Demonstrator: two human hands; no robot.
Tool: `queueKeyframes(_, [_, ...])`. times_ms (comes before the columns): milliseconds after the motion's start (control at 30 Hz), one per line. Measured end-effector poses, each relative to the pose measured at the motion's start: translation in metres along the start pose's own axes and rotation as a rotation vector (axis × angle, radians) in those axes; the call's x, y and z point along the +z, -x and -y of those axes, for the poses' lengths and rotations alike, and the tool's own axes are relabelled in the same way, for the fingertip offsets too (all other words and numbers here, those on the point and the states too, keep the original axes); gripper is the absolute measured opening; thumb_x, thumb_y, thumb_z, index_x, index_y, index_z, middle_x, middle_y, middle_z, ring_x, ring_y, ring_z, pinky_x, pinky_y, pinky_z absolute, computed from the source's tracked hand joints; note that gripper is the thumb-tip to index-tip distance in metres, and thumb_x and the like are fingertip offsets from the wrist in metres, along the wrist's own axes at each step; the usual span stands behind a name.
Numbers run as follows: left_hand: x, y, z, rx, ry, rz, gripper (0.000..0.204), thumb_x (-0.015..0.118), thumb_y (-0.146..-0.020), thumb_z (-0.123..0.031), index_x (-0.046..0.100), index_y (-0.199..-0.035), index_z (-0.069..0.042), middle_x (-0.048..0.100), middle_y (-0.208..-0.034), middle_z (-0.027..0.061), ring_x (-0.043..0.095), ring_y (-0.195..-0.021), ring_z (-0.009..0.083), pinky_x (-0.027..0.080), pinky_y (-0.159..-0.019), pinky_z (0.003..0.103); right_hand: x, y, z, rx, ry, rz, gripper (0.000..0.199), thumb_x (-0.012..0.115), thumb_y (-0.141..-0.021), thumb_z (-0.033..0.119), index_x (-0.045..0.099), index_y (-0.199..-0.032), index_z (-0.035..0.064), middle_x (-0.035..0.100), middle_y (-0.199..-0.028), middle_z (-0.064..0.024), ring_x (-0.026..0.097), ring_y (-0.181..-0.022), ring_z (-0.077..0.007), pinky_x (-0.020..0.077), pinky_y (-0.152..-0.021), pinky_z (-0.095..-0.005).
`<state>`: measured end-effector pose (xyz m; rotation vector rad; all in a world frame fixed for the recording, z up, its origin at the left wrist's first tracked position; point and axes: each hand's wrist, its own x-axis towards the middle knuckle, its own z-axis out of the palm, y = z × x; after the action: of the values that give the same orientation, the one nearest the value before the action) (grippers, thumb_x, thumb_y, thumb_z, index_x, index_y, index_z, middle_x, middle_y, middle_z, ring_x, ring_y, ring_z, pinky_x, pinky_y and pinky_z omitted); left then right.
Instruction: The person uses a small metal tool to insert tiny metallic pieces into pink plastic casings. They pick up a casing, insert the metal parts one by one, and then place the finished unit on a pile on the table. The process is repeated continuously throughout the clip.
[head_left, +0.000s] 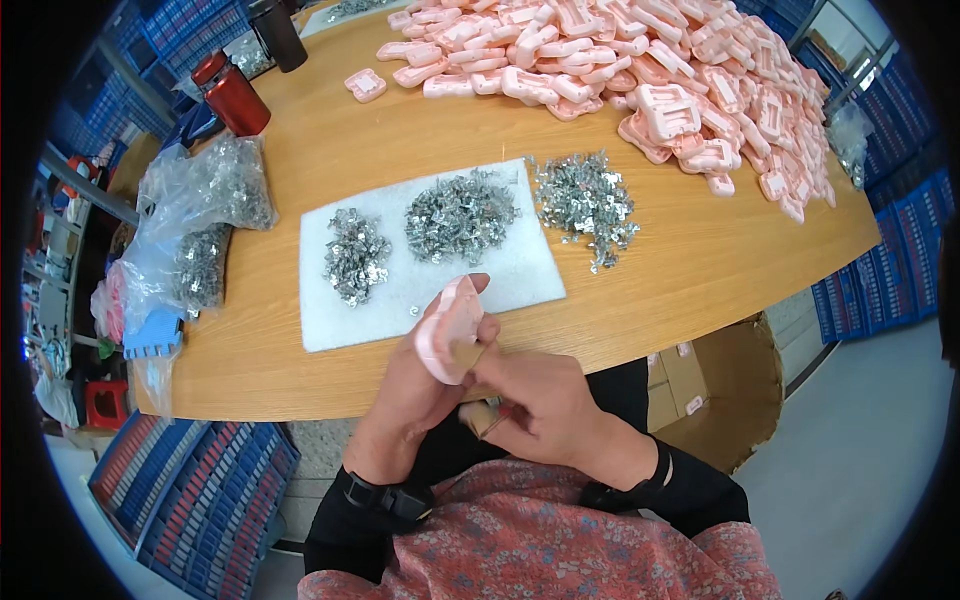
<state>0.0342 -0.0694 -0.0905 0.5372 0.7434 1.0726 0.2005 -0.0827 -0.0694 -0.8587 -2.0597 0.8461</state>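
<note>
Over the table's near edge, my left hand (412,385) grips a pale pink plastic shell (452,325), tilted on its side, with the fingers behind it. My right hand (548,400) meets the shell's lower right end, its fingers bent and closed. Tan coverings show at its fingertips; whatever they pinch is too small or hidden to make out. Just beyond the hands lies a white foam sheet (430,320) bearing two heaps of small silvery metal clips, a smaller heap (355,257) and a larger heap (460,217). A third clip heap (587,205) rests on bare wood beside the sheet.
A large pile of pink shells (670,110) covers the table's far right, one loose shell (365,85) at its left. Clear bags of clips (225,185), a red flask (230,93) and a dark bottle (278,35) stand left. Below right sits a cardboard box (735,400).
</note>
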Motion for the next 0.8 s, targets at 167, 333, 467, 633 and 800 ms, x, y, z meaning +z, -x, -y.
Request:
queueKeyframes(167, [0.005, 0.005, 0.019, 0.111, -0.216, -0.056, 0.042, 0.038, -0.101, -0.011, 0.036, -0.143, -0.006, 0.059, -0.107, 0.0066, 0.057, -0.093, 0.0119, 0.05, -0.082, 0.028, -0.015, -0.004, 0.002, 0.066, 0.074, -0.198, 0.047, 0.08, -0.073, 0.014, 0.061, -0.114, 0.0025, 0.066, -0.087, -0.0109, 0.066, -0.067, -0.0195, 0.0536, -0.06, -0.0312])
queueKeyframes(333, [-0.002, 0.017, -0.008, 0.206, -0.279, 0.171, 0.044, 0.049, -0.101, -0.014, 0.036, -0.142, -0.004, 0.058, -0.115, 0.0074, 0.058, -0.105, 0.0147, 0.049, -0.092, 0.03, -0.052, 0.005, -0.017, 0.401, -0.306, 0.002, 0.031, 0.07, -0.083, 0.008, 0.062, -0.112, -0.0005, 0.066, -0.087, -0.0032, 0.059, -0.07, -0.0072, 0.0494, -0.062, -0.0254])
queueKeyframes(467, [-0.023, 0.025, -0.04, -0.101, -0.392, 0.434, 0.052, 0.053, -0.101, -0.023, 0.035, -0.145, -0.002, 0.059, -0.114, 0.0089, 0.06, -0.102, 0.0147, 0.051, -0.087, 0.031, -0.044, -0.023, 0.003, 0.247, -0.335, 0.335, 0.028, 0.067, -0.086, 0.006, 0.063, -0.114, 0.0006, 0.064, -0.085, -0.0041, 0.056, -0.068, -0.0069, 0.0484, -0.061, -0.025])
queueKeyframes(633, [-0.046, 0.052, -0.042, -0.246, -0.187, 0.341, 0.064, 0.054, -0.099, -0.037, 0.034, -0.148, -0.001, 0.061, -0.11, 0.012, 0.065, -0.092, 0.0198, 0.056, -0.079, 0.033, -0.022, -0.069, 0.009, 0.217, -0.035, 0.237, 0.027, 0.07, -0.085, 0.01, 0.064, -0.11, 0.0026, 0.061, -0.082, -0.008, 0.063, -0.068, -0.0181, 0.0495, -0.061, -0.0305])
queueKeyframes(800, [-0.069, 0.068, -0.036, -0.236, 0.058, 0.168, 0.053, 0.048, -0.1, -0.027, 0.036, -0.147, -0.005, 0.062, -0.107, 0.0126, 0.065, -0.089, 0.0209, 0.057, -0.077, 0.034, 0.004, -0.097, -0.021, 0.109, 0.232, 0.297, 0.021, 0.067, -0.082, 0.007, 0.066, -0.102, 0.0062, 0.062, -0.085, -0.0132, 0.063, -0.075, -0.0302, 0.0514, -0.067, -0.0379])
